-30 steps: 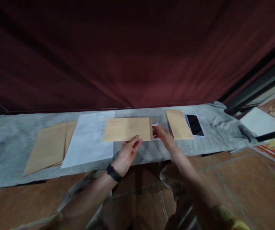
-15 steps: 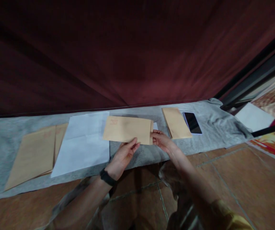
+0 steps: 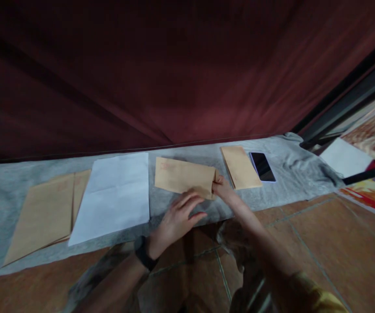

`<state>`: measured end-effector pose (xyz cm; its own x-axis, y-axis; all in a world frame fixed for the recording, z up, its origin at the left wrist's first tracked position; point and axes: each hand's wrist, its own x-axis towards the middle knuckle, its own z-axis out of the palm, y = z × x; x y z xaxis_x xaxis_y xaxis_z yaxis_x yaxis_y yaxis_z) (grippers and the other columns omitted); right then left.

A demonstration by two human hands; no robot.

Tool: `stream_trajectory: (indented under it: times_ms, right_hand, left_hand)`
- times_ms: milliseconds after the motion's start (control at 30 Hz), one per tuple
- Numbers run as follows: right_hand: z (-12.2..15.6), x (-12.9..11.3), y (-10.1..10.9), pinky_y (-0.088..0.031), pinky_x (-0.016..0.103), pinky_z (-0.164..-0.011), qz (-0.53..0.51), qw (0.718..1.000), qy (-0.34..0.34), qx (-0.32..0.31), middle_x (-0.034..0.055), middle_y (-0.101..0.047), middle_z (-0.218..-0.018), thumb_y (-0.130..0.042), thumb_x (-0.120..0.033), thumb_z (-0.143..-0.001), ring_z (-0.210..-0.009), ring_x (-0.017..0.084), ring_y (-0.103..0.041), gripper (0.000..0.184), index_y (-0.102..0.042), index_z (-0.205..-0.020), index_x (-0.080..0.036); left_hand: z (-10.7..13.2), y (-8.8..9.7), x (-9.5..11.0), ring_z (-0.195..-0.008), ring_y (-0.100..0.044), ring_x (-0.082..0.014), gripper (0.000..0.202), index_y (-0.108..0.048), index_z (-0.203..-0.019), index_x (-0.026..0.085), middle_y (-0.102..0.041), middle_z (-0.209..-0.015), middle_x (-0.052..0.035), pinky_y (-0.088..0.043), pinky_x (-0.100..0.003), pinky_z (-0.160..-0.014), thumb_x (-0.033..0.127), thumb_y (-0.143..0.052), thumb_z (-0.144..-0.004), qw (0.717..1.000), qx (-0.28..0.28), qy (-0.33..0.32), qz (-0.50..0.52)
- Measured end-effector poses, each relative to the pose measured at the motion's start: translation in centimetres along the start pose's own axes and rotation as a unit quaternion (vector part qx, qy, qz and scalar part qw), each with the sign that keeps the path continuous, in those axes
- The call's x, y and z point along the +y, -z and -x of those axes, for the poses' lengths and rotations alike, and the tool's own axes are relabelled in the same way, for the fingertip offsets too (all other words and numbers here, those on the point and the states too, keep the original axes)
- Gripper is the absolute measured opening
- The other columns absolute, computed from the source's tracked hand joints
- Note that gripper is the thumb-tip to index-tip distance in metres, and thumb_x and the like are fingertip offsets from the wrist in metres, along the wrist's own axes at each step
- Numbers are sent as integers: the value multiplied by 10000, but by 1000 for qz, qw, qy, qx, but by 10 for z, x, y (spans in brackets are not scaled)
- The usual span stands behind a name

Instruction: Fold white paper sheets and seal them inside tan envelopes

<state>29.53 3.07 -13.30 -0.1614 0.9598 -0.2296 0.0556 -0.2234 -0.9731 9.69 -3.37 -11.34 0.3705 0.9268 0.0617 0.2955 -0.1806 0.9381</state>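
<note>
A brown envelope (image 3: 182, 176) with a small red print near its left end is held just above the grey cloth (image 3: 272, 195). My right hand (image 3: 222, 188) pinches its right end. My left hand (image 3: 177, 219), with a dark watch on the wrist, hovers just below the envelope with its fingers spread and nothing in them. Left of the envelope lies a stack of white paper (image 3: 114, 195). A smaller pile of brown envelopes (image 3: 239, 166) lies to the right of my right hand.
More brown envelopes (image 3: 42, 215) lie at the far left of the cloth. A black phone (image 3: 262, 166) rests beside the right pile. A dark red curtain (image 3: 161, 74) hangs behind. Tiled floor (image 3: 305, 243) runs in front, with printed sheets (image 3: 370, 191) at the right.
My left hand let go of the envelope and drew back with fingers spread. My right hand took the envelope's right end and shifted it right; the white slip no longer shows.
</note>
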Motion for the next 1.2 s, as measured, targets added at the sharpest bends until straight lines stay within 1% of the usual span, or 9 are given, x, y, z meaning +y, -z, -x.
stream_trajectory:
  times_ms: [67,133,233,333,667,767,933,1100,1200]
  right_hand:
    - [1,2,2,-578,330,-763,-23,1000,-5,-12,-11,-773,-759,-725,-360,-719,-870,235,-736,234,-766,-909,-230]
    - [2,4,4,-583,330,-760,-53,998,-10,-22,0,-774,-768,-737,-372,-704,-864,233,-737,254,-766,-912,-229]
    - [4,6,6,-585,330,-747,-79,995,-26,-48,20,-773,-773,-763,-401,-672,-867,239,-737,301,-766,-912,-221]
    - [5,7,7,-577,327,-736,-58,993,-46,-89,16,-773,-760,-786,-420,-642,-840,242,-737,313,-766,-873,-210]
    - [7,4,6,-555,312,-733,-4,989,-47,-140,8,-759,-740,-756,-410,-666,-813,235,-727,243,-731,-790,-203]
    - [6,3,5,-549,321,-728,19,993,-30,-111,11,-745,-745,-735,-389,-683,-820,236,-712,247,-718,-851,-209]
    - [-2,11,9,-539,324,-787,51,992,84,-77,16,-734,-881,-731,-323,-693,-878,212,-672,372,-678,-1047,-221]
    - [-2,0,25,-534,309,-805,8,976,172,135,25,-708,-927,-688,-360,-770,-868,181,-652,274,-676,-1014,-235]
    - [9,-9,34,-545,322,-764,-42,988,132,73,42,-730,-899,-658,-412,-826,-799,180,-663,234,-714,-932,-212]
  left_hand:
    - [-3,12,4,-1483,-364,-360,571,-644,-1343,340,-503,-1544,-79,-270,-557,-1223,397,-794,-795,975,24,-95,-197]
    - [-7,22,6,-1556,-149,-373,786,-446,-1514,369,-271,-1673,-66,-90,-633,-1246,395,-784,-805,929,36,-129,-346]
    - [-11,29,2,-1560,-57,-395,972,-267,-1593,372,-117,-1708,-88,-11,-664,-1232,425,-800,-782,882,37,-138,-448]
    - [-9,28,-5,-1559,-62,-410,1077,-213,-1608,358,-69,-1710,-118,15,-677,-1219,452,-835,-734,876,20,-143,-460]
    - [-7,29,-21,-1533,-191,-414,1182,-137,-1619,347,-157,-1691,-167,-50,-654,-1211,469,-852,-686,891,-14,-106,-441]
    - [-8,29,-17,-1488,-289,-403,1145,-159,-1620,326,-284,-1638,-177,-63,-627,-1223,447,-836,-704,880,-1,-119,-461]
    - [-9,27,-12,-1433,-371,-379,1079,-179,-1619,280,-402,-1555,-173,-71,-634,-1226,418,-796,-745,859,5,-120,-498]
    - [-11,27,-13,-1428,-380,-381,1080,-173,-1623,231,-408,-1555,-192,-107,-627,-1229,457,-780,-759,849,36,-94,-518]
    - [-11,26,-10,-1450,-352,-383,1055,-192,-1620,240,-407,-1564,-182,-97,-619,-1236,448,-777,-766,840,41,-103,-531]
